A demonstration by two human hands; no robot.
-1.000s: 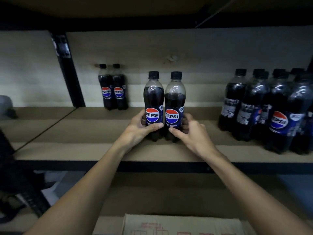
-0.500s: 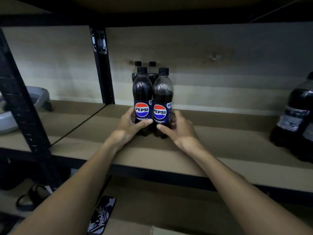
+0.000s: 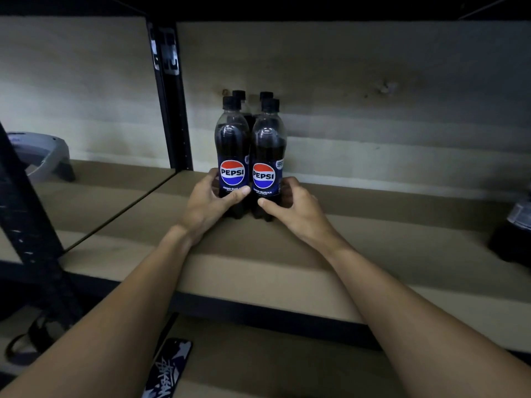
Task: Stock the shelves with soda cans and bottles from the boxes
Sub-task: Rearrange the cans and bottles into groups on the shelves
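Observation:
Two dark Pepsi bottles with black caps stand upright side by side on the brown shelf board. My left hand grips the left bottle low down, thumb across its front. The right bottle is held near its base by my right hand. Directly behind them stand two more Pepsi bottles by the back wall, mostly hidden, only their caps showing.
A black upright post divides the shelf just left of the bottles. A grey object sits on the left shelf section. More dark bottles stand at the far right edge. A printed dark item lies below the shelf.
Both hands have slid the two bottles left and back across the shelf, until they stand right in front of the two bottles at the wall. The big bottle group has left the view.

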